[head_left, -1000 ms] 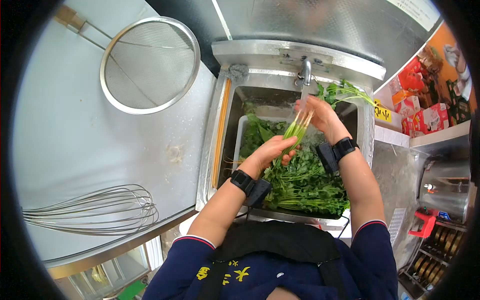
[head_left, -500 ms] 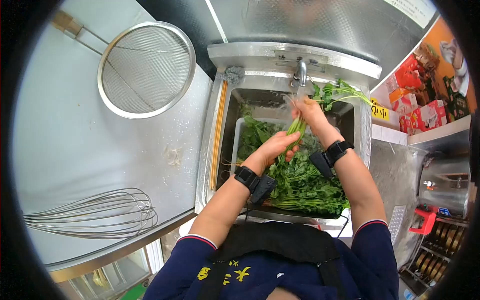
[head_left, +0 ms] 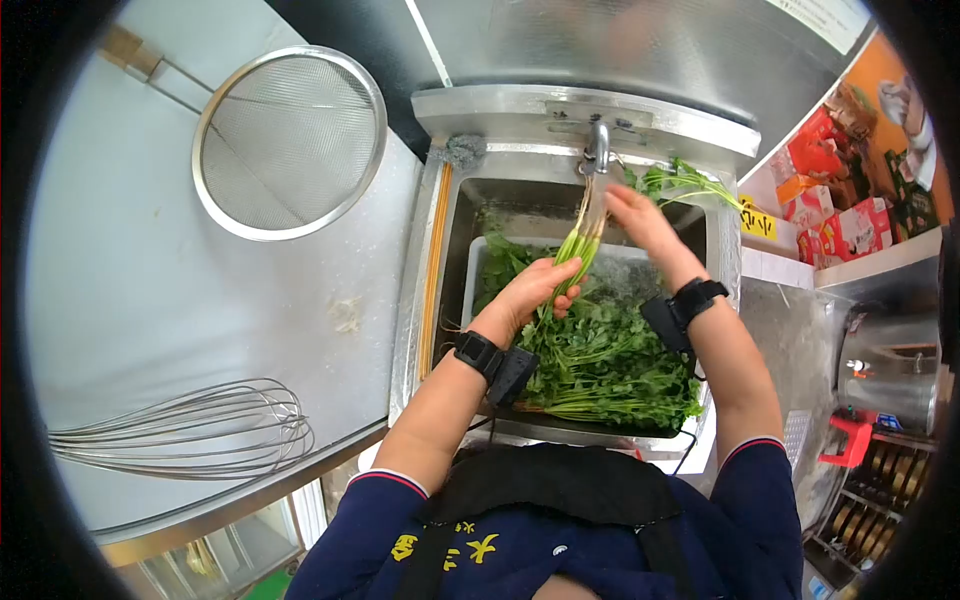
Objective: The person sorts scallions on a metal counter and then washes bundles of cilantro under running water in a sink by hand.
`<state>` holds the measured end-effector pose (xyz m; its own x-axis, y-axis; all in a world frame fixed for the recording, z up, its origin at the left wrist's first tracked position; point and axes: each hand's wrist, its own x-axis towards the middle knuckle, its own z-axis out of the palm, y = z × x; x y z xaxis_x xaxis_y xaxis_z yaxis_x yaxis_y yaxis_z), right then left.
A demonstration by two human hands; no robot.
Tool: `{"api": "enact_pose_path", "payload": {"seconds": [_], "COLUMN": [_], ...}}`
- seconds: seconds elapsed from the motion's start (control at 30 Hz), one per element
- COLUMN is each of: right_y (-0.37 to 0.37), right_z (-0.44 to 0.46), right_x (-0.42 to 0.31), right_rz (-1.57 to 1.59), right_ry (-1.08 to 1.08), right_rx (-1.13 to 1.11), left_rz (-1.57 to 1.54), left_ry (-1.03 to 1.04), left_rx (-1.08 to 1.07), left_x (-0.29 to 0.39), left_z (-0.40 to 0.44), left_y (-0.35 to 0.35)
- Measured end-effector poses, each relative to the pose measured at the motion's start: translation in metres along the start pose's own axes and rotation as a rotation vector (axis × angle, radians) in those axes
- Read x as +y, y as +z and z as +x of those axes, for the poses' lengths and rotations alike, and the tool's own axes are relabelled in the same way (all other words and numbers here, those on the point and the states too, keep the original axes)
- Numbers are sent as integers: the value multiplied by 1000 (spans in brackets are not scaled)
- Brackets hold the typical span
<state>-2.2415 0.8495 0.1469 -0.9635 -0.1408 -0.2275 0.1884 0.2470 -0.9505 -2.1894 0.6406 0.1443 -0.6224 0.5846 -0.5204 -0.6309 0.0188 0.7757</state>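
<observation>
My left hand (head_left: pixel 540 288) is closed round the stems of a bunch of cilantro (head_left: pixel 577 248), held over the sink. The pale roots point up at the faucet (head_left: pixel 599 150), in its running water. Just right of the roots, my right hand (head_left: pixel 640 222) is open, its fingers stretched out and apart from the stems. Below both hands, more leafy cilantro (head_left: pixel 610 370) fills a pale tub (head_left: pixel 472 290) in the steel sink (head_left: pixel 708 235). The leafy lower end of the held bunch merges with this pile.
Left of the sink, a counter (head_left: pixel 330 290) carries a round mesh strainer (head_left: pixel 290 145) and a wire whisk (head_left: pixel 190 430). Long wooden sticks (head_left: pixel 436 270) and a scouring pad (head_left: pixel 464 152) lie on the sink's left rim. Loose green sprigs (head_left: pixel 690 180) rest at its back right corner.
My right hand has come off the roots and moved slightly right, its fingers opening. My left hand has shifted a little left and still holds the bunch, whose roots are now uncovered.
</observation>
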Motion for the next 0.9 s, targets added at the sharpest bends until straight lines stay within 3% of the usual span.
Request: {"api": "enact_pose_path", "payload": {"seconds": [0.1,0.33,0.4,0.5,0.53,0.67,0.73,0.87,0.9], "right_y": [36,37,34,31,30,31,30,25,20], "right_z": [-8,3,11,-3,-6,1,11,0,-11], "right_x": [6,12,14,-1,1,14,21,3,-11], "right_rz": [502,342,591,669,511,469,20,185,402], "right_ry": [142,92,293,261,268,240,139,279,288], "right_rx": [50,85,85,-7,-57,-66,-6,57,-37], "left_rz": [31,12,-49,-88,-104,-12,-66,-73,-54], "left_ry": [12,30,46,65,76,96,120,130,132], "left_rx": [11,3,-18,60,47,100,132,122,163], "left_x": [3,-4,-4,-2,-1,-3,-7,-5,-5], "left_z": [6,18,17,16,16,17,21,22,23], "left_y": [14,27,30,19,14,17,22,21,19]}}
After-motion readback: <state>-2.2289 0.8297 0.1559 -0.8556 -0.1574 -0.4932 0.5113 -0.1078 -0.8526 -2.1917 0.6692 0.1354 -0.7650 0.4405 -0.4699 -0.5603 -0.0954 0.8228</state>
